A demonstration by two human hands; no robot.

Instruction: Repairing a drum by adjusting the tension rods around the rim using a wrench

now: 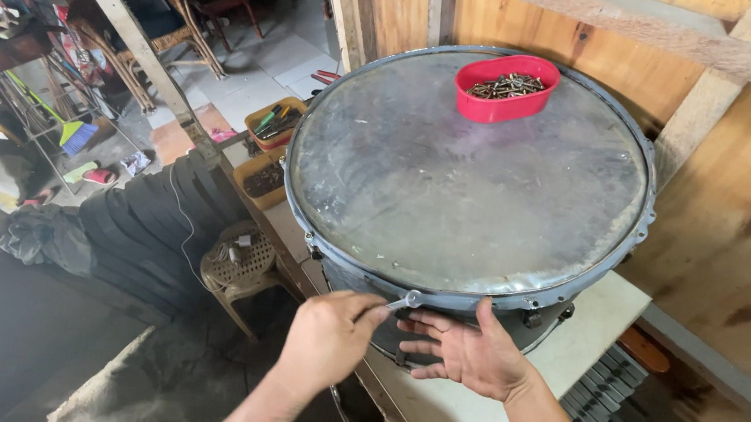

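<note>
Drum (470,170) lies flat on the white table (605,308), skin up, and everything turns on its near rim, at the edge closest to you. Your left hand (329,333) is closed around a small metal key (403,302); its silver tip pokes out of your fist and points up and to the right, meeting the grey hoop (469,299) at a lug on the near edge. The key's long axis runs slantwise from your fingers up to the hoop, so the lug lies just above and to the right of your left fingertips, touching the tool's tip as far as you can tell.

Your right hand (468,352) is open, fingers (426,325) spread and pointing left, pressed flat against the drum's dark side wall just below the hoop. It holds nothing. The lug sits just above its fingers, between your two hands, and the left hand is the one on the tool.

Far across the skin, near the back edge, a red oval tub (505,88) of small metal pieces rests on the drum, well apart from both hands.
</note>
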